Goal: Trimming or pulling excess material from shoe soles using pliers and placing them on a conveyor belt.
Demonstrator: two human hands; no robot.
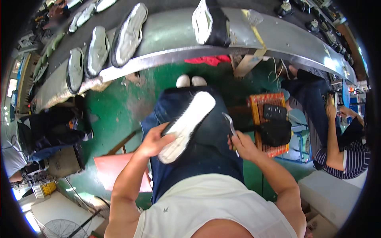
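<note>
My left hand point(155, 141) is closed round the side of a shoe piece point(191, 119) with a bright white underside and a dark edge. The piece is held above my lap, tilted so its far end points up and right. In my right hand point(243, 145) is a slim, curved, shiny metal hand tool point(229, 122). The fingers wrap its lower part, and its hooked tip points away from me. A gap separates this tool from the shoe piece. Dark blue cloth point(214, 154) covers my legs beneath both hands.
A metal-edged bench point(166, 57) curves across the far side, bearing several shoes, among them a pale one point(131, 35) and a black-and-white one point(210, 23). To my right stands a wooden stool point(258, 115) with a black pouch point(275, 133). Co-workers sit on both sides.
</note>
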